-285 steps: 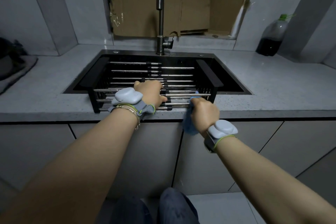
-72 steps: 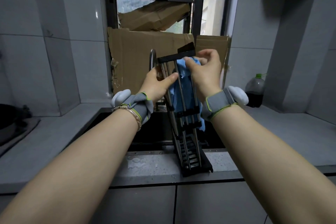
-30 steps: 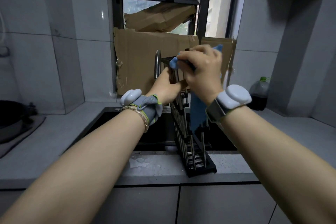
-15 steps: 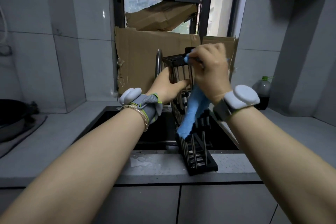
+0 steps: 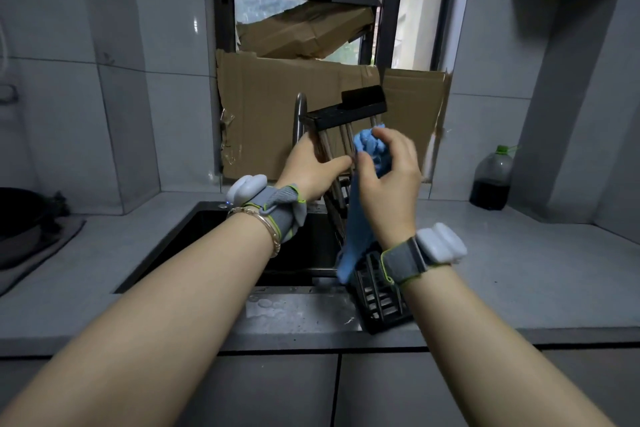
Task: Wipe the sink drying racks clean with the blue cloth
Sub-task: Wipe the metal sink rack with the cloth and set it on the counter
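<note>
One drying rack (image 5: 349, 111) stands upended on the counter (image 5: 294, 315), bars held in the left hand (image 5: 311, 166) grip. The right hand (image 5: 388, 180) grip bunches one blue cloth (image 5: 356, 236).

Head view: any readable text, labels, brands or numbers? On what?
No readable text anywhere in this frame.
Cardboard: plain, no print visible.
Bottle: no legible label.
Drying rack: no markings seen.
Blue cloth: plain.

Upright rack (image 5: 348, 113) blocks the right; sink (image 5: 207, 243) open leftward.
</note>
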A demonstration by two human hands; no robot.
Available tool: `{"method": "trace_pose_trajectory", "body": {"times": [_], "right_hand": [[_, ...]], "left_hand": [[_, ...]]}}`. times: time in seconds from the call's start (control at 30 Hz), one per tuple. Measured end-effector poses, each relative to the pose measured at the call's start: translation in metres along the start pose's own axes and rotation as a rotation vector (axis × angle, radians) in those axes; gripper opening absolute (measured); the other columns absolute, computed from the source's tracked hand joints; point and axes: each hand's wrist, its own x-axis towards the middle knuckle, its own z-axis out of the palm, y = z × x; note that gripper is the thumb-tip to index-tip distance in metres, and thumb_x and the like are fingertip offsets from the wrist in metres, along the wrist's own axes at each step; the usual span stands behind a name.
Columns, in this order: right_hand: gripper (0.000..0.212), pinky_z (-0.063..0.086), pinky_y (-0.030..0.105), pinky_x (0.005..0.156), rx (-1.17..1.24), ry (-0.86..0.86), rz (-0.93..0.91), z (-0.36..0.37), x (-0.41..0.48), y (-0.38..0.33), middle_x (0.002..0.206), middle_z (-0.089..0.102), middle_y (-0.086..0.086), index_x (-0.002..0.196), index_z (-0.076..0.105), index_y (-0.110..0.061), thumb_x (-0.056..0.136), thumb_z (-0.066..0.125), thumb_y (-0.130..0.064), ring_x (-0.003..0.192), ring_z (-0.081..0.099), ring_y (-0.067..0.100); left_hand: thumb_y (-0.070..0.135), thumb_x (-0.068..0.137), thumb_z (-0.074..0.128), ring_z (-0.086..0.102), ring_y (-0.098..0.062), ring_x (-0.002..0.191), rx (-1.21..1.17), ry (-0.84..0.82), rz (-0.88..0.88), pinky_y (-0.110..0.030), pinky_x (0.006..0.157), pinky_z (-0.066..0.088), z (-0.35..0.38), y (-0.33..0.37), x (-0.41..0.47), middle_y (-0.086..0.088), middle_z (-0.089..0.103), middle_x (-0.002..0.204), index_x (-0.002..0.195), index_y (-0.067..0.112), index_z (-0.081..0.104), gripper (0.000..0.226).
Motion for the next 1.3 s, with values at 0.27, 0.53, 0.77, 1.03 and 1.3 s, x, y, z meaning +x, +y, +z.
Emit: {"method": "trace_pose_trajectory", "body": {"times": [0.27, 0.53, 0.77, 1.03, 1.3], "right_hand": [[0.013, 0.051, 0.033, 0.073, -0.12, -0.23, 0.178, -0.02, -0.014, 0.027, 0.08, 0.056, -0.005, 0.09, 0.052, -0.015, 0.085, 0.058, -0.005, 0.078, 0.057, 0.014], [0.019, 0.039, 0.008, 0.058, -0.017, 0.0, 0.075, -0.009, 0.049, -0.007, 0.07, 0.044, -0.015, 0.083, 0.045, -0.013, 0.081, 0.06, -0.001, 0.061, 0.048, -0.009], [0.038, 0.036, 0.007, 0.056, 0.038, -0.123, 0.14, -0.026, 0.014, 0.015, 0.067, 0.04, -0.008, 0.068, 0.036, -0.024, 0.078, 0.06, 0.004, 0.056, 0.042, -0.009], [0.035, 0.031, 0.015, 0.048, -0.068, -0.2, 0.251, -0.043, -0.029, 0.039, 0.061, 0.042, -0.007, 0.069, 0.036, -0.023, 0.081, 0.058, 0.001, 0.05, 0.039, 0.0], [0.03, 0.04, 0.014, 0.059, 0.102, -0.015, 0.322, -0.051, -0.014, 0.014, 0.068, 0.047, -0.006, 0.069, 0.043, -0.021, 0.081, 0.063, -0.003, 0.06, 0.044, 0.002]], "left_hand": [[0.017, 0.085, 0.068, 0.057, -0.017, 0.079, 0.028, 0.049, -0.033, -0.027, 0.077, 0.05, -0.011, -0.01, 0.005, 0.009, 0.051, 0.079, 0.101, 0.016, 0.049, 0.024], [0.021, 0.084, 0.068, 0.058, -0.031, 0.11, 0.083, -0.027, -0.019, -0.044, 0.091, 0.05, 0.004, 0.01, 0.004, -0.011, 0.061, 0.115, 0.129, 0.008, 0.048, 0.051], [0.019, 0.083, 0.07, 0.059, -0.031, 0.108, 0.085, -0.066, -0.024, -0.042, 0.089, 0.05, 0.002, 0.007, 0.006, -0.002, 0.061, 0.096, 0.109, 0.021, 0.048, 0.034], [0.035, 0.08, 0.07, 0.055, -0.027, 0.119, 0.05, -0.054, -0.098, -0.048, 0.098, 0.047, 0.005, 0.004, 0.005, -0.013, 0.055, 0.13, 0.135, 0.015, 0.043, 0.064], [0.07, 0.053, 0.064, 0.05, -0.03, 0.125, -0.006, -0.138, -0.074, -0.053, 0.102, 0.042, 0.012, -0.004, 0.001, -0.015, 0.053, 0.135, 0.139, 0.032, 0.034, 0.099]]}}
